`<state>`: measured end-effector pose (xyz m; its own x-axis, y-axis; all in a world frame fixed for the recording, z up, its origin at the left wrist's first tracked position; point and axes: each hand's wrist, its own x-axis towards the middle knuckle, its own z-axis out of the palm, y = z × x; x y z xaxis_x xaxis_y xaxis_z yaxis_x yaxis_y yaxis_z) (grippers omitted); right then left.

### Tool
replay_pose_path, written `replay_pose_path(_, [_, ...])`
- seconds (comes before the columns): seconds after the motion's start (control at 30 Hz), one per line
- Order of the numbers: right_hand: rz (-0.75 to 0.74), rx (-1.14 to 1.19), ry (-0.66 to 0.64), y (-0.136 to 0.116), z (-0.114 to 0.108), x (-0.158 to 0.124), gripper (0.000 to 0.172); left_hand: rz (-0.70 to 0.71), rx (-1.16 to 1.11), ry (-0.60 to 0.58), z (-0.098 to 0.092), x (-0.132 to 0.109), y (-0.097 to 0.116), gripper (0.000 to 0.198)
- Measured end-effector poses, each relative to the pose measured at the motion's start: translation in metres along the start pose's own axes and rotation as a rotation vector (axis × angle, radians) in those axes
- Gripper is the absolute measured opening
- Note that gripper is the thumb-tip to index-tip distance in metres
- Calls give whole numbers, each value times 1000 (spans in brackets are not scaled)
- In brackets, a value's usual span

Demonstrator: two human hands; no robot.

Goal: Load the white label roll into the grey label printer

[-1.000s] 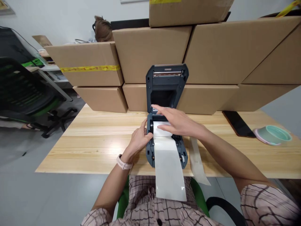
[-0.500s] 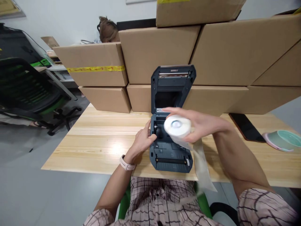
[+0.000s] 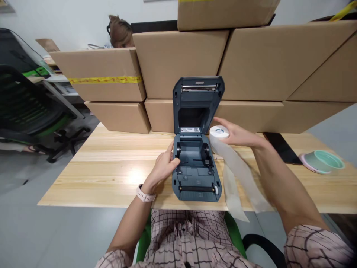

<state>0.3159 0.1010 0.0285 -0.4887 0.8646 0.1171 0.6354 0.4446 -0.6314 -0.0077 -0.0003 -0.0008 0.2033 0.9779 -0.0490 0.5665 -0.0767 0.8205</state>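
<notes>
A dark grey label printer [image 3: 192, 178] stands on the table with its lid [image 3: 195, 98] raised, and its roll bay shows no roll between the black holders. My left hand [image 3: 164, 165] grips the printer's left side, thumb over the rim and fingers along the outer wall. In my right hand [image 3: 238, 134] is a white label roll [image 3: 214, 133], held just right of the printer beside the lid hinge. From the roll a loose label strip [image 3: 241, 167] trails toward the table's front edge. Another pale strip [image 3: 232, 197] hangs over that edge.
Stacked cardboard boxes [image 3: 181, 63] wall off the back of the wooden table [image 3: 111, 163]. To the right lie a black phone [image 3: 283, 147] and a green bowl-like container [image 3: 325, 160]. A person's head [image 3: 120, 32] shows behind the boxes; an office chair [image 3: 30, 108] stands left.
My right hand has carried the label roll from over the printer's bay to its right side, uncovering the bay. My left hand keeps its hold on the printer. The view has shifted slightly.
</notes>
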Motion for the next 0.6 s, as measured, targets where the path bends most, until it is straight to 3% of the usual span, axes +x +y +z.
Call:
replay_pose_path(0.13, [45, 82, -26, 13, 19, 1, 101, -11, -12, -6, 0, 0, -1, 83])
replay_pose_path(0.27, [110, 254, -35, 23, 13, -23, 99, -10, -29, 8, 2, 1, -2, 84])
replay_pose_path(0.4, [129, 552, 31, 39, 2, -66, 77, 0, -31, 16, 3, 1, -1, 85])
replay_pose_path(0.6, [324, 670, -154, 46, 21, -94, 56, -14, 10, 25, 3, 2, -2, 83])
